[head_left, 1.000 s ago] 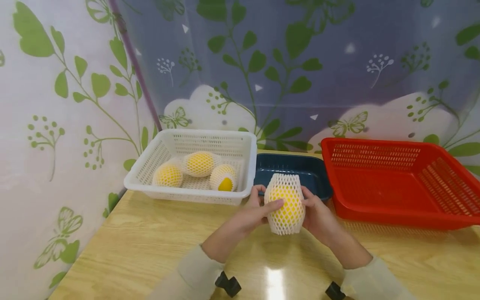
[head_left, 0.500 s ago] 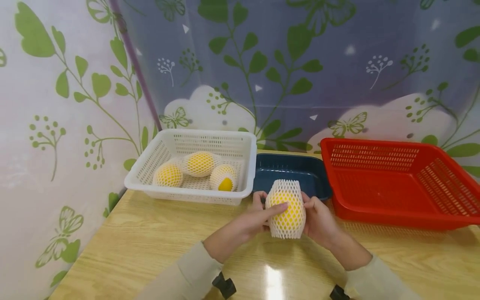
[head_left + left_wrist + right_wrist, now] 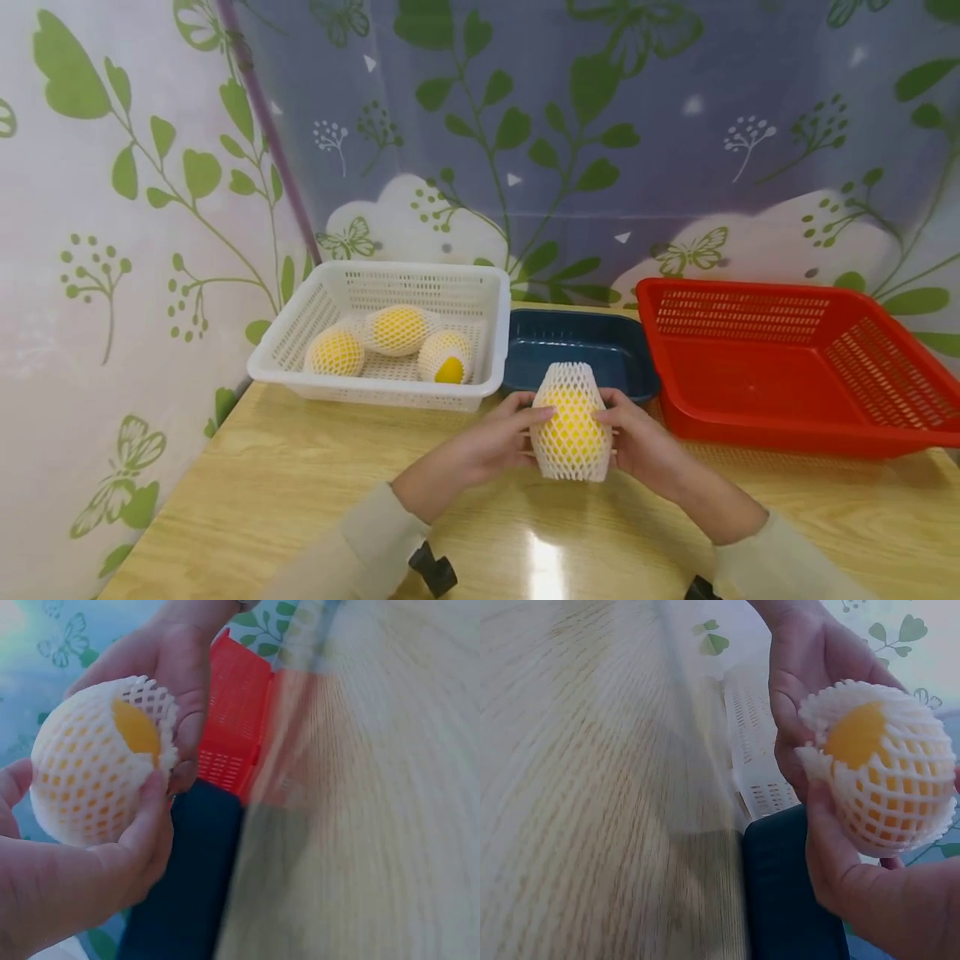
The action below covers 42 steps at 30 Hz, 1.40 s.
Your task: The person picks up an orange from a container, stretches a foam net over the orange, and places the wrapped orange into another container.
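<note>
A yellow fruit in a white foam net is held up between both hands, just in front of the dark blue tray. My left hand grips its left side, thumb on the net. From the right, my right hand holds it with the thumb near the upper side. Both wrist views show a bare patch of fruit at the net's open end. The fruit's exact kind is unclear. Fingers behind the net are partly hidden.
At the left a white basket holds three netted yellow fruits, the front right one partly bare. A red basket stands on the right. All rest on a wooden table before a patterned curtain.
The netted fruit has come slightly down and toward the person. The right thumb now lies on the front of the net, and the left thumb has shifted left. The baskets look unmoved.
</note>
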Each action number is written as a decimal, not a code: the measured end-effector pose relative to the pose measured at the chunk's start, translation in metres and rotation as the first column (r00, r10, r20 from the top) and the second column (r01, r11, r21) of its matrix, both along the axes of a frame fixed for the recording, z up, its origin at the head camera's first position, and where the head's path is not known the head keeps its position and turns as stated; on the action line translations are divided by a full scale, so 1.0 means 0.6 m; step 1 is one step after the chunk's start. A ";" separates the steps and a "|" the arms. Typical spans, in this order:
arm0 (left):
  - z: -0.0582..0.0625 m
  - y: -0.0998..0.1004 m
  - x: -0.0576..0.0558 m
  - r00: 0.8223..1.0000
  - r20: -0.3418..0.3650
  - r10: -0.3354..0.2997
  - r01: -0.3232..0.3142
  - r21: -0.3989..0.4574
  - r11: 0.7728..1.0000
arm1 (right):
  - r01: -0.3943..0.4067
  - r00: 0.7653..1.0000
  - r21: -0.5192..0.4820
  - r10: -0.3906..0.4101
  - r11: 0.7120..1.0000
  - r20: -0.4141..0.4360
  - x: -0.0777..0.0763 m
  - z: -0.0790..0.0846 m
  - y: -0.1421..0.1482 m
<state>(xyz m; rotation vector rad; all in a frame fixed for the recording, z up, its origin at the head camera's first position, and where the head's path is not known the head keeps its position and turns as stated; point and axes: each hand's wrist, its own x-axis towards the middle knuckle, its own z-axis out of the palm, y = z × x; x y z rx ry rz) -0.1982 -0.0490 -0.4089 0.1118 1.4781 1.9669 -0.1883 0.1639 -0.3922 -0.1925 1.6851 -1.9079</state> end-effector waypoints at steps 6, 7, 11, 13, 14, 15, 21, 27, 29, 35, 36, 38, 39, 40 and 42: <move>-0.025 -0.016 -0.001 0.995 0.090 -0.050 0.041 0.098 0.994 | 0.068 0.996 0.155 -0.074 0.986 0.039 0.008 -0.012 -0.015; -0.029 -0.017 0.000 0.992 0.112 -0.056 0.043 0.111 0.993 | 0.074 0.996 0.167 -0.082 0.983 0.045 0.009 -0.016 -0.017; -0.044 -0.015 0.004 0.986 0.145 -0.079 0.059 0.132 0.989 | 0.079 0.994 0.194 -0.092 0.978 0.062 0.013 -0.027 -0.024; -0.049 -0.014 0.005 0.987 0.134 -0.089 0.071 0.131 0.989 | 0.077 0.993 0.191 -0.092 0.979 0.068 0.014 -0.031 -0.025; -0.051 -0.014 0.005 0.988 0.128 -0.091 0.074 0.130 0.989 | 0.076 0.993 0.188 -0.090 0.979 0.072 0.014 -0.032 -0.025; -0.053 -0.014 0.006 0.988 0.125 -0.090 0.074 0.131 0.989 | 0.076 0.993 0.185 -0.091 0.980 0.076 0.015 -0.032 -0.026; -0.054 -0.019 0.007 0.988 0.111 -0.110 0.096 0.123 0.988 | 0.072 0.992 0.152 -0.086 0.986 0.093 0.015 -0.034 -0.024; -0.041 -0.016 0.009 0.988 0.058 -0.142 0.136 0.097 0.986 | 0.051 0.994 0.119 -0.062 0.992 0.091 0.012 -0.028 -0.015; -0.034 -0.016 0.010 0.991 0.046 -0.128 0.124 0.090 0.988 | 0.034 0.996 0.107 -0.042 0.994 0.079 0.011 -0.022 -0.013; -0.001 -0.022 0.011 0.994 0.066 -0.088 0.080 0.113 0.990 | 0.051 0.999 0.107 -0.052 0.993 0.009 0.002 0.007 -0.008; 0.007 -0.025 0.010 0.995 0.064 -0.080 0.071 0.130 0.989 | 0.074 0.997 0.107 -0.074 0.991 -0.002 -0.001 0.012 -0.009; 0.024 -0.033 0.007 0.997 0.044 -0.070 0.062 0.164 0.984 | 0.118 0.993 0.106 -0.115 0.987 -0.036 -0.008 0.019 -0.010; 0.034 -0.039 0.005 0.998 0.026 -0.061 0.056 0.183 0.982 | 0.137 0.990 0.103 -0.132 0.985 -0.058 -0.012 0.021 -0.011; 0.044 -0.047 0.003 0.998 0.009 -0.056 0.053 0.210 0.976 | 0.155 0.986 0.101 -0.148 0.983 -0.078 -0.015 0.022 -0.014; 0.063 -0.066 -0.003 0.999 -0.024 -0.040 0.044 0.243 0.969 | 0.188 0.976 0.116 -0.173 0.975 -0.134 -0.022 0.020 -0.021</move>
